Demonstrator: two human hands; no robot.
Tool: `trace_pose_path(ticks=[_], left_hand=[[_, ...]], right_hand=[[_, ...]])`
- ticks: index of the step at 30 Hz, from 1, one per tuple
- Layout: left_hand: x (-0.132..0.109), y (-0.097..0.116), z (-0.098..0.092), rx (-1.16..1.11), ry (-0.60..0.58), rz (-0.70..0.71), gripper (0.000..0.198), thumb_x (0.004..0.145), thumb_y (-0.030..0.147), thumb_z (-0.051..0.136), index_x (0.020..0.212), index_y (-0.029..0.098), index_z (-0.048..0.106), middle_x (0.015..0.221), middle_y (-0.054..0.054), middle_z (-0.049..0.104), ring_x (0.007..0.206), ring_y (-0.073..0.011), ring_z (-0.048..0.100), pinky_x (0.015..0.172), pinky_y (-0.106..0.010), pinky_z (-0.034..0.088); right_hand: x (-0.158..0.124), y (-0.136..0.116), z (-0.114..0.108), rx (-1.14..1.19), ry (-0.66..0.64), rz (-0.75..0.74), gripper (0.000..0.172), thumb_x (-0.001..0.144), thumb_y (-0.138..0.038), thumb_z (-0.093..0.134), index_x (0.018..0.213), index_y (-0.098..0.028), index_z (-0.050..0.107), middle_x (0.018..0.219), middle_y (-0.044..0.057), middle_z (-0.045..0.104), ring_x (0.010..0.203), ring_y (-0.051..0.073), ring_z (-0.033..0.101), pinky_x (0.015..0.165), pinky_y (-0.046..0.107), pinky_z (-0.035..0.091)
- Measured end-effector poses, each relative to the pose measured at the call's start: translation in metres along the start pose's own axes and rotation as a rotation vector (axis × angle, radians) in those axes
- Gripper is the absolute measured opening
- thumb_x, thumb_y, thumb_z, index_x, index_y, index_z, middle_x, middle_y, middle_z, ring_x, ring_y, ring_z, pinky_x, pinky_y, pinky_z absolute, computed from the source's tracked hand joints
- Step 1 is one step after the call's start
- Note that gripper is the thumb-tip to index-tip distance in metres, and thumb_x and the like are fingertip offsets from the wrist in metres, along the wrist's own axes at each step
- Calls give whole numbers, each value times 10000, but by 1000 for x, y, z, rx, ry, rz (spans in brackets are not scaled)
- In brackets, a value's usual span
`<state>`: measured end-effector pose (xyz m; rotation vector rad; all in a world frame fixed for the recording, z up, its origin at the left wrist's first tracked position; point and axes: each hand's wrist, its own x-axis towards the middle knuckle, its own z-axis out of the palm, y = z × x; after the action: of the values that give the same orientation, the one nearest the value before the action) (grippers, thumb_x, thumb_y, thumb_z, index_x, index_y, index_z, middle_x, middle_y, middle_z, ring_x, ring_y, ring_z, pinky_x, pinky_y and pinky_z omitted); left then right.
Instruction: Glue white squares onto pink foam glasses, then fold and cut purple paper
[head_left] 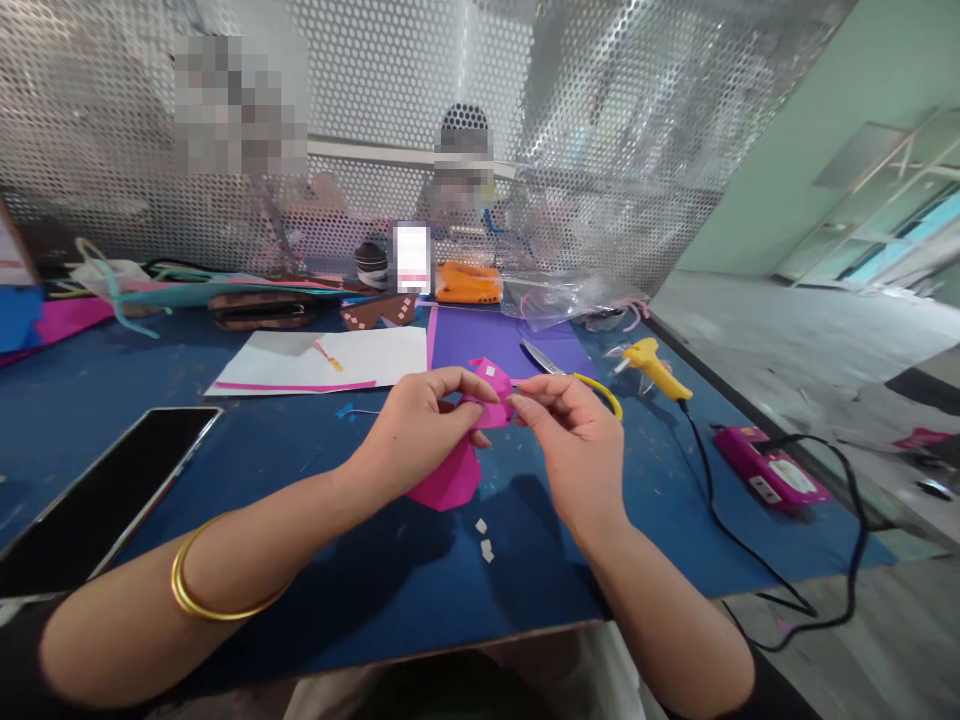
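Observation:
My left hand [420, 425] pinches a bright pink paper cutout [491, 412] between thumb and fingers, above the table. One small white square pad [490, 371] sits on the upper part of the cutout. At the cutout's right edge my right hand [581, 430] is closed in a pinch, thumb against forefinger; its fingertips cover whatever small bit lies between them. A wider part of pink paper [450, 475] hangs below my left hand, partly hidden by it. Loose white pads [486, 550] lie on the blue table [525, 590] in front of me.
Scissors with yellow handles [600, 390] lie behind my right hand on purple paper [472, 335]. To the right are a yellow glue gun [656, 370] and a pink power strip [772, 468] with black cables. A phone [112, 500] lies left, near white paper [262, 360]. Perforated metal [390, 80] stands behind.

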<state>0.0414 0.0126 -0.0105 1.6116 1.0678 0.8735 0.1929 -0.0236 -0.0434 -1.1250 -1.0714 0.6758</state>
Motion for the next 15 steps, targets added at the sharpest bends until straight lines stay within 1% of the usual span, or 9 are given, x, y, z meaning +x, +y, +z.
trace_pose_path(ticks=[3,9,12,15], left_hand=[[-1,0,2,-32,1,-29,96,791,183,603,839,169,686,637,21,674,610,-157,716,634,-251,539],[-1,1,4,-114,-1,-54,105,768,232,661,824,152,699,740,-1,701,614,-146,697,660,-284,587],[-1,1,4,-145,-15,-58,176,751,298,709,831,141,716,807,-20,711,649,-142,680,681,-303,608],[-1,1,3,-137,-21,-56,180,752,292,709,843,138,731,808,-26,717,652,-141,676,669,-289,603]], right_hand=[[-3,-1,0,-67,-13,-41,93,809,-198,697,899,-218,708,784,-24,735,691,121,667,699,278,546],[-6,0,-3,-276,-7,-253,87,845,-171,673,915,-216,698,846,-13,748,745,130,675,716,274,536],[-8,3,-5,-407,2,-403,90,873,-170,652,935,-218,696,890,0,754,800,146,679,763,300,527],[-8,4,-6,-557,22,-588,83,889,-166,647,938,-218,690,880,-4,762,775,140,680,776,307,501]])
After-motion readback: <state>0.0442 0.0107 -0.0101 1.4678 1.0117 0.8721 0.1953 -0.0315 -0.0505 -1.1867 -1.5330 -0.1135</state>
